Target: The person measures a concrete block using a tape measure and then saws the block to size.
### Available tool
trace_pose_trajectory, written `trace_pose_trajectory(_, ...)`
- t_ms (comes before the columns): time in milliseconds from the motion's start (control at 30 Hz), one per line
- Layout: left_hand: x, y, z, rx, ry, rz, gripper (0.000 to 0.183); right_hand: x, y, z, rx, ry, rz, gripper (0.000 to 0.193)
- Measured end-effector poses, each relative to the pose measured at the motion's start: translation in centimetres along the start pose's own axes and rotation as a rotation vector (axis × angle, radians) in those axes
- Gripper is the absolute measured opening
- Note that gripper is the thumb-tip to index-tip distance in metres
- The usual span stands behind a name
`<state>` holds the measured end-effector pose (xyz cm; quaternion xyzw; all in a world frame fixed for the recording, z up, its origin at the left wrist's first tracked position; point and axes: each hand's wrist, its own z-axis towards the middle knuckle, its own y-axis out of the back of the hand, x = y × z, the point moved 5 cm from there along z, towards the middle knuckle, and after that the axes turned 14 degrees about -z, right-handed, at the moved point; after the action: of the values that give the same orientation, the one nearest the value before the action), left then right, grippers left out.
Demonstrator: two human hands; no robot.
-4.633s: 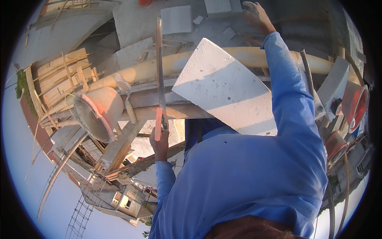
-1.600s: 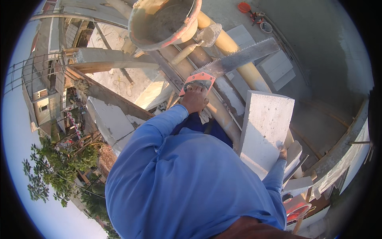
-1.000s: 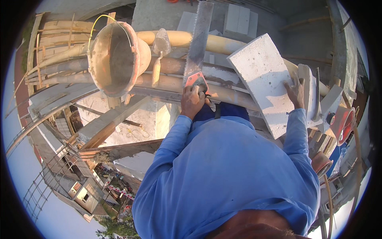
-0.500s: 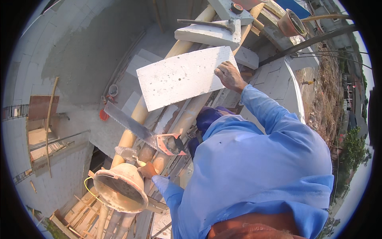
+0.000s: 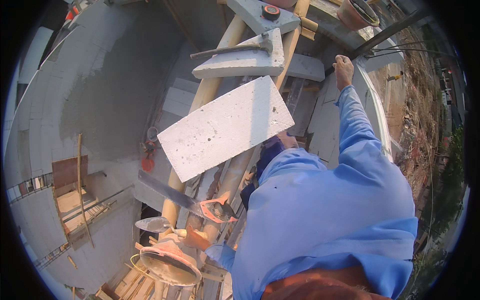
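Pale grey aerated concrete block (image 5: 226,127), finely speckled, at frame centre. Handsaw (image 5: 186,201) at lower centre: dull grey blade, orange handle with dark insert. Trowel (image 5: 154,224) at lower left: grey steel blade, pale handle. Mortar bucket (image 5: 167,260) at the bottom: orange-pink rim, grey contents, yellow bail. Scaffold poles (image 5: 212,90): tan. The person's long sleeve (image 5: 357,135) at right: light blue. Wall (image 5: 95,100) at left: light grey with a darker grey rendered patch.
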<state>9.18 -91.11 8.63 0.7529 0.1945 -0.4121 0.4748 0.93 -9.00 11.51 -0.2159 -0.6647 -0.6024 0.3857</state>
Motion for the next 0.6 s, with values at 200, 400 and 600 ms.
trace_pose_trajectory(200,-7.2,-7.2,-8.1,-0.046,-0.035,-0.101,0.040,-2.8,0.3,18.6,-0.072,-0.209,0.172,0.037)
trace_pose_trajectory(400,-15.5,-15.6,-12.0,0.006,-0.075,-0.143,0.031,-4.3,2.2,35.5,-0.113,-0.397,0.578,0.050)
trace_pose_trajectory(600,-19.0,-21.3,-14.4,0.103,-0.086,-0.111,0.022,-3.7,3.0,41.5,-0.248,-0.518,0.898,0.057)
